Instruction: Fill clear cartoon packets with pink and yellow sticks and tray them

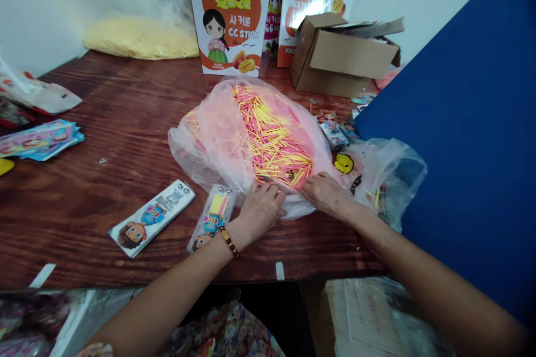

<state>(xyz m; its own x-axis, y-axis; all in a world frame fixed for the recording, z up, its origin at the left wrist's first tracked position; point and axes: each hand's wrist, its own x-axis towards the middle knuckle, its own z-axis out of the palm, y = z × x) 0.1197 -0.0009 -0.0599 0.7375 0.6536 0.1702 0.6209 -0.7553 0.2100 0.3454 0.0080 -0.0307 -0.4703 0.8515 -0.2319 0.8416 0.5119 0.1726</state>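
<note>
Head view: one plastic bag (pixel 224 136), open, just beyond left hand (pixel 263 203) and right hand (pixel 324 192), containing pink and yellow sticks (pixel 268 136). Both hands: fingers bent at bag's near edge, grip cannot be told. Film probably soft, slippery; best held by gathered rim. Sticks likely light, snappable.

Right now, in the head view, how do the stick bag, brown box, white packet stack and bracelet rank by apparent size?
Largest to smallest:
1. Stick bag
2. Brown box
3. White packet stack
4. Bracelet
</note>
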